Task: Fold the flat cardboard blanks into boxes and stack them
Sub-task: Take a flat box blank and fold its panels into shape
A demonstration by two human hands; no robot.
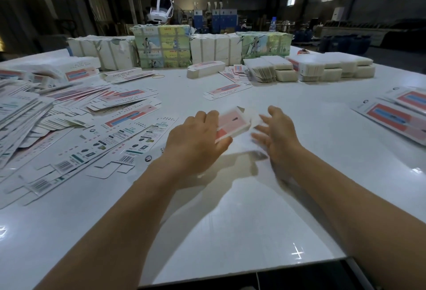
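My left hand holds a pink and white cardboard box blank above the middle of the white table, fingers wrapped around its left end. To the right of the blank is my right hand, its fingers blurred and spread by the white end flap; whether they touch it I cannot tell. A wide heap of flat printed blanks covers the table's left side. One loose blank lies further back in the middle. Two flat blanks lie at the right edge.
Wrapped bundles stand in a row along the far side, with white stacks of folded card to the right. A folded box lies before the bundles. Behind them a person wears a white headset. A bottle stands far back.
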